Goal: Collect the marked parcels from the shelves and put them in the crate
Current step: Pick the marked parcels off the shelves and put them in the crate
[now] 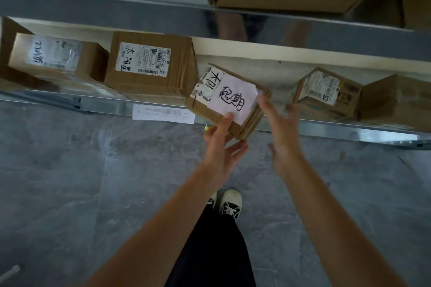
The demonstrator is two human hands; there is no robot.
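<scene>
Parcel (229, 98) overhangs the shelf edge (326, 124), pinched by left hand (221, 149); right hand (279, 128) spread alongside.

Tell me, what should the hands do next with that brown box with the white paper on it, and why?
Probably bring the right hand onto the free side of the small brown cardboard parcel with the white handwritten label. Only the left hand holds it, thumb on top, and it sits tilted, half off the metal shelf's edge. The right hand is open beside it.
</scene>
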